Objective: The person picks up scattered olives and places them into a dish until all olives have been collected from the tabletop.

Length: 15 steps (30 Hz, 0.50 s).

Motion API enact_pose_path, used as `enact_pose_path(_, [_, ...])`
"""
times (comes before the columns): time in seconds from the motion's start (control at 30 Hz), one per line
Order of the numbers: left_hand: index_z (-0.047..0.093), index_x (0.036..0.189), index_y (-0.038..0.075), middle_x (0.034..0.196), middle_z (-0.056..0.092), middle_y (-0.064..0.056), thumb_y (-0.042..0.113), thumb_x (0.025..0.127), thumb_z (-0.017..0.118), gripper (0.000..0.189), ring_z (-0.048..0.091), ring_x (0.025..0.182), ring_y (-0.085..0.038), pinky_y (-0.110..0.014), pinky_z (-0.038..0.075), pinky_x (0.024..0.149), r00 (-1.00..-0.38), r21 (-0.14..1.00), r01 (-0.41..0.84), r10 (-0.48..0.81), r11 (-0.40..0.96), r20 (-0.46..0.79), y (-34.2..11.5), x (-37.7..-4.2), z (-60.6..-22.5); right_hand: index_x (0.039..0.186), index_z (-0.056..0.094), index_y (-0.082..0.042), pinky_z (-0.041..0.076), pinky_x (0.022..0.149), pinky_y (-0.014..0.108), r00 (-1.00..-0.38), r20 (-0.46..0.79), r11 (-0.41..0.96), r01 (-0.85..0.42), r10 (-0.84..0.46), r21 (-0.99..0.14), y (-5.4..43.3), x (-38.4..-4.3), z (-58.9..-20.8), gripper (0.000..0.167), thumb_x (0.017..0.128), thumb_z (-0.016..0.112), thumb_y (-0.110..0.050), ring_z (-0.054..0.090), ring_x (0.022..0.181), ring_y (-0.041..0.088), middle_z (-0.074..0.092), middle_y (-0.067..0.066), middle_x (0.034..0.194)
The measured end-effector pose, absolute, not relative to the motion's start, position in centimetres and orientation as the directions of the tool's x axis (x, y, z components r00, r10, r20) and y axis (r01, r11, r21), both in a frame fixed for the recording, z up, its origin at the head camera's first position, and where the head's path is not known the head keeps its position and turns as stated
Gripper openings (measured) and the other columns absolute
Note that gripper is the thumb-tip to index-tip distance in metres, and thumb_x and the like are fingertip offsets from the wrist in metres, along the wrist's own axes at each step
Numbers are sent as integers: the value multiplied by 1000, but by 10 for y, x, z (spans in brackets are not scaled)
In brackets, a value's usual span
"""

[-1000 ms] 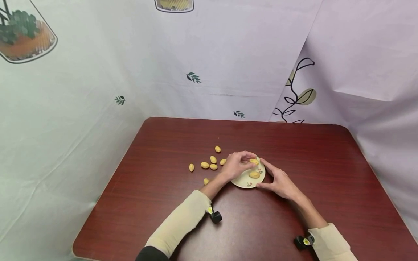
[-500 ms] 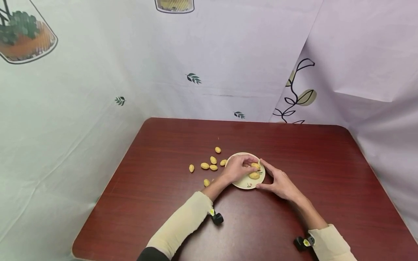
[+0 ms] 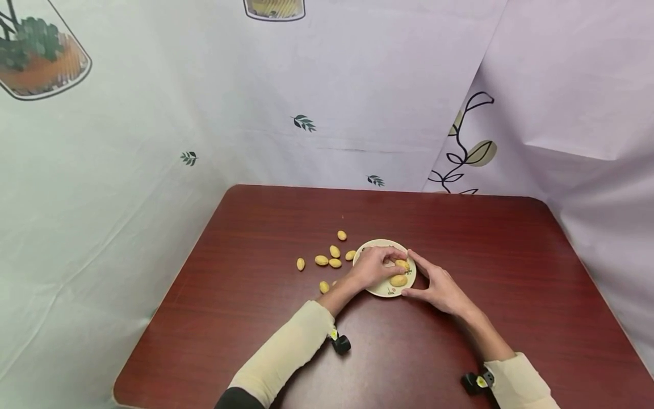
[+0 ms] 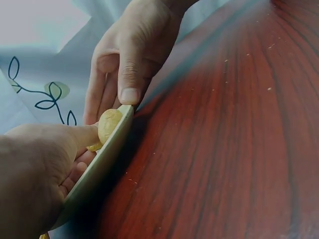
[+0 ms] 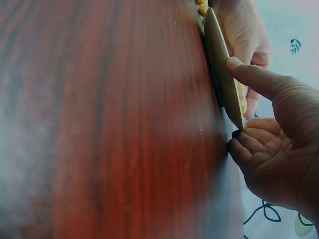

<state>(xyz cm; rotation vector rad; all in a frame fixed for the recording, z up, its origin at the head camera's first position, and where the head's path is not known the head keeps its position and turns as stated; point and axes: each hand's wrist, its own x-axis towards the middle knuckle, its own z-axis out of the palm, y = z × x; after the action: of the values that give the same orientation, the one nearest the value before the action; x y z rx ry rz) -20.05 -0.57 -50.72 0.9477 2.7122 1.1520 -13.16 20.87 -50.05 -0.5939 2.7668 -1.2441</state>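
A small cream plate point(image 3: 379, 291) with printed marks lies on the table, an oval yellow nut-like piece point(image 3: 398, 280) on it. My left hand point(image 3: 372, 267) reaches over the plate and pinches a second yellow piece point(image 3: 402, 264) between thumb and fingers, at the plate's surface. In the left wrist view the left thumb partly covers that piece, and the other yellow piece point(image 4: 109, 124) shows beside it near the rim. My right hand point(image 3: 440, 288) holds the plate's right edge, thumb on the near side and fingers on the far side; in the right wrist view the thumb presses the rim.
Several more yellow pieces point(image 3: 321, 260) lie scattered left of the plate, one partly hidden by the left forearm. The dark red wooden table point(image 3: 276, 221) has rounded corners. A pale printed cloth point(image 3: 332, 91) hangs behind it and along the sides.
My left hand has moved slightly down and toward me, bringing its yellow piece lower, close to the one on the plate. My right hand stays at the rim.
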Motion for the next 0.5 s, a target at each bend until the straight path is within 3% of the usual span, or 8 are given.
enact_pose_path(0.1, [81,121,21,109,79,14,32,92,86,31,67,99,6,-14,48,87,-805,654,533,560,537,197,-7,-201,-507,163,37,1,31,114,17,-924,113,603,-328,-366,-727,208,-132,-501,98,86,93,-25,42,149,38,42,23,163])
enact_pose_path(0.3, [81,121,21,111,79,12,31,92,86,31,67,99,6,-15,48,88,-792,645,552,574,528,208,-6,-203,-507,162,37,3,22,106,2,-919,126,589,-339,-373,-734,208,-133,-501,98,85,93,-23,43,149,39,42,25,163])
enact_pose_path(0.5, [82,120,23,110,79,15,35,93,85,30,66,95,8,-14,48,87,-794,640,546,577,540,190,-5,-202,-507,162,38,2,24,109,6,-921,122,597,-337,-371,-728,209,-132,-501,98,86,93,-24,43,149,39,43,24,162])
